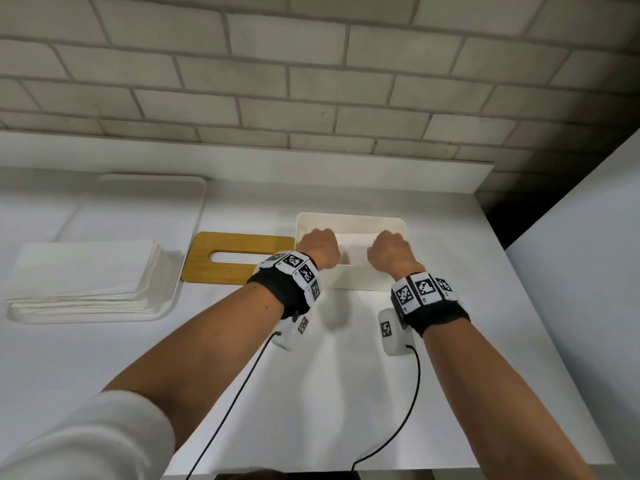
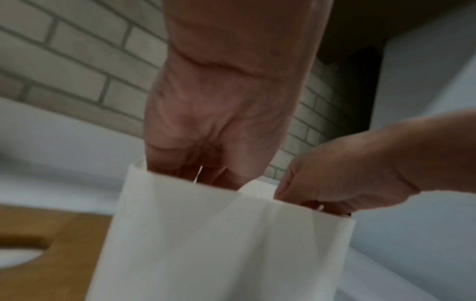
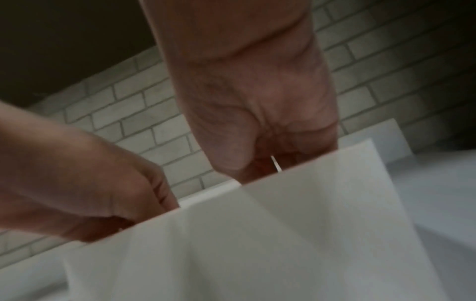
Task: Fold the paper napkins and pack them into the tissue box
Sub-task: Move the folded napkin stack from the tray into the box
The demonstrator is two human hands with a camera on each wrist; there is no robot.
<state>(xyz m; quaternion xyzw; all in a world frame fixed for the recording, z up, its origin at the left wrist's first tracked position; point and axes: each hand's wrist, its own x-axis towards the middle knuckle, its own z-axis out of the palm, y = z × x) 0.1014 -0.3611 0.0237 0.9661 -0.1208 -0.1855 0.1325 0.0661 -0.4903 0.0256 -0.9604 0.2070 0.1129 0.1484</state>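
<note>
Left hand (image 1: 318, 247) and right hand (image 1: 389, 251) both over open tissue box (image 1: 349, 221), knuckles up, fingers curled down. Each pinching top edge of one folded napkin (image 2: 219, 240): left hand at its left end, right hand at its right end. Wrist views confirm grip, fingers and thumb closed on upper fold, sheet hanging below the hands with a few vertical creases. Wrist frames blurred; fingertip detail not readable.

Napkin held above box interior, between the near and far walls; lower edge hidden, contact with box floor not determinable. White strip visible inside box between the two hands in head view.

Box: cream, rectangular, rounded corners, centre-right on white countertop (image 1: 346, 393).

Wooden lid (image 1: 239, 258) with oval slot lying flat just left of box, right edge touching or nearly touching box wall.

Stack of unfolded napkins (image 1: 90, 282) further left, on near end of white tray (image 1: 138, 195), well apart from box.

Marker bands on both wrists; black cables trailing toward near edge. Brick-pattern wall (image 1: 311, 81) at far side.
</note>
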